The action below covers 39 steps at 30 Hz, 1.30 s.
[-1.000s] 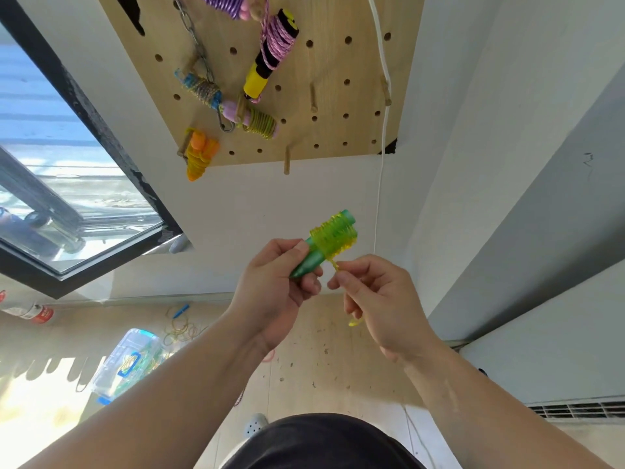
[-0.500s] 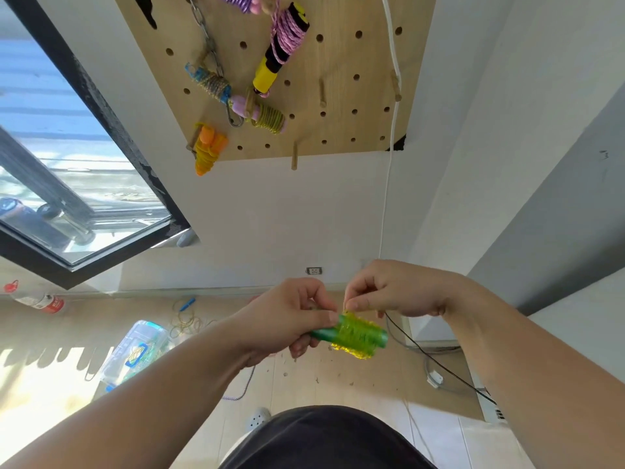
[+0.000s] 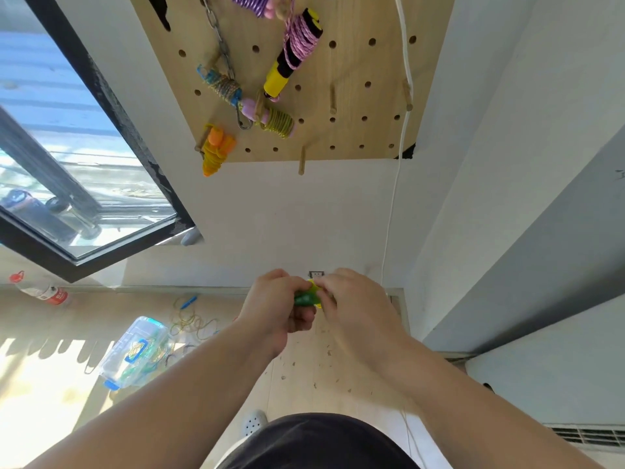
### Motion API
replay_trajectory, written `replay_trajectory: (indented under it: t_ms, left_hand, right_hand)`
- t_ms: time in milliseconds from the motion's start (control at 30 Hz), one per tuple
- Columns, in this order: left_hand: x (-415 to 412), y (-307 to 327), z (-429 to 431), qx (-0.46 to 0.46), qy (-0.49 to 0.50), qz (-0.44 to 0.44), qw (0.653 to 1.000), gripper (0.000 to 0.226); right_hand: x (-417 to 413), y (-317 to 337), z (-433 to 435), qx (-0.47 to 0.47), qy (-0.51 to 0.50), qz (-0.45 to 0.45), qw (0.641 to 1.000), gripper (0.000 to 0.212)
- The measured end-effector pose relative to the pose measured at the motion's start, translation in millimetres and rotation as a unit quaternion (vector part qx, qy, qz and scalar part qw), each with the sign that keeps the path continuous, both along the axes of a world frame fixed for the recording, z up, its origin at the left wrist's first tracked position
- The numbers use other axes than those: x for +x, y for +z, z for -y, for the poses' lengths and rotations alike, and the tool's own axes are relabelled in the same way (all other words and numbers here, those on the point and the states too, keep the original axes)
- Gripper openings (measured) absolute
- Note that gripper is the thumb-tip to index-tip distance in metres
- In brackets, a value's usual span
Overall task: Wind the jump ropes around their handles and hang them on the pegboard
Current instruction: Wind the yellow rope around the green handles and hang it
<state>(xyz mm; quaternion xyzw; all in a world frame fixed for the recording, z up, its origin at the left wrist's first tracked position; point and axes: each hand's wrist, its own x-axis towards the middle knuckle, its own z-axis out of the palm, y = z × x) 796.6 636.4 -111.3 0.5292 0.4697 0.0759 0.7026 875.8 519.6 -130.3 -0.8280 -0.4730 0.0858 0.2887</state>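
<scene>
I hold a green-handled jump rope point(image 3: 306, 298), wound with yellow-green cord, between both hands at chest height. My left hand point(image 3: 275, 308) grips the green handle. My right hand point(image 3: 355, 308) curls over the wound end and hides most of it. On the wall above hangs the wooden pegboard point(image 3: 365, 66). It carries several wound ropes: a yellow-and-black one with pink cord point(image 3: 292, 60), a blue one point(image 3: 221, 86), a pink one with olive cord point(image 3: 274, 120) and an orange one point(image 3: 214, 154). A bare peg point(image 3: 301, 160) sticks out at the bottom edge.
A clear plastic box point(image 3: 135, 352) and loose ropes point(image 3: 191, 321) lie on the floor at the left. A bottle point(image 3: 42, 292) lies by the window point(image 3: 67, 164). A white cable point(image 3: 394, 198) runs down the wall at the right.
My right hand has closed over the wound end of the green rope, which showed fully before. Both hands sit a little higher and closer together in view.
</scene>
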Motion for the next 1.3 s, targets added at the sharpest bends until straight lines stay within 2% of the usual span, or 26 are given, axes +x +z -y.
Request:
replay_trajectory:
  t_ms: [133,333,433,500,533,600,700,767,900,1033,1167,1300]
  left_hand:
    - [3.8,8.7,5.7,-0.084,0.009,0.023,0.996,0.014]
    - [1.3,19.8,8.7,-0.146,0.003,0.041,0.988,0.014]
    - [-4.0,28.1,5.6,-0.155,-0.029,0.051,0.986,0.026]
    - [-9.7,36.6,0.7,-0.147,-0.064,0.053,0.986,0.027]
    - [-13.5,40.8,-2.3,-0.13,-0.088,0.054,0.986,0.022]
    - [-22.7,45.5,-8.9,-0.078,-0.142,0.062,0.985,0.029]
    - [-29.3,40.7,-11.9,0.08,-0.187,0.072,0.976,0.029]
    - [-29.5,32.6,-4.6,0.172,-0.195,0.074,0.963,0.024]
    - [-24.1,11.6,18.0,0.098,-0.19,0.122,0.969,0.021]
    - [-20.5,-5.8,22.3,0.128,-0.135,0.091,0.978,0.025]
    - [-19.8,-7.5,8.4,0.127,-0.051,0.074,0.988,0.029]
    - [-25.4,-4.7,-19.4,0.069,-0.054,0.103,0.991,0.026]
  right_hand:
    - [5.8,-13.7,15.5,0.126,0.0,0.035,0.991,0.032]
    - [10.5,-14.6,28.7,0.147,0.049,0.089,0.984,0.044]
    - [12.7,-9.3,31.4,0.169,0.045,0.078,0.981,0.041]
    - [11.7,-3.0,35.0,0.174,0.042,0.017,0.984,0.039]
    - [10.3,-0.5,37.6,0.176,0.035,-0.025,0.983,0.037]
    - [8.1,4.3,42.4,0.178,0.006,-0.126,0.976,0.031]
    - [7.1,5.6,43.7,0.185,-0.04,-0.311,0.932,0.024]
    - [3.1,5.3,41.1,0.184,-0.049,-0.379,0.906,0.021]
    - [-7.9,-0.2,32.0,0.126,-0.053,-0.334,0.933,0.023]
    - [-12.7,-3.0,26.3,0.096,-0.076,-0.284,0.951,0.02]
    - [-13.6,-0.6,21.0,0.146,-0.141,-0.309,0.929,0.017]
    - [-6.9,7.8,15.4,0.148,-0.133,-0.26,0.945,0.007]
